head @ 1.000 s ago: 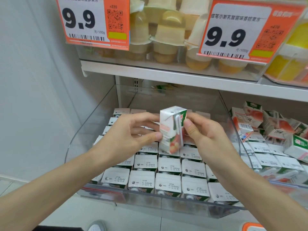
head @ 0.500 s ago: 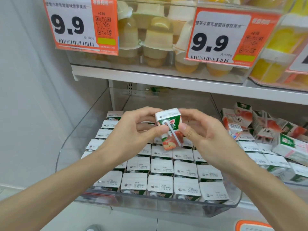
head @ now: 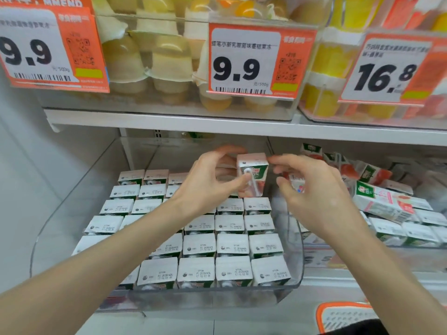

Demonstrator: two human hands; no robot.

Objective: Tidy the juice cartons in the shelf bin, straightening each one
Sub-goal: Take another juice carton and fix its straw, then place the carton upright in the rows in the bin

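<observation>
Above packed rows [head: 229, 245] in the bin [head: 297, 259], left grip [head: 205, 181] clasps a juice carton [head: 255, 165] — right grip [head: 312, 189] released, jumbled cartons [head: 382, 201] beyond.

Juice cartons [head: 198, 245] stand in rows inside the shelf bin [head: 205, 298]. A single carton [head: 252, 175] is above the bin's back rows, between the left hand [head: 208, 182] and right hand [head: 312, 187]. Tumbled cartons [head: 382, 204] lie right of the bin, and jelly cups [head: 169, 66] sit above it.
</observation>
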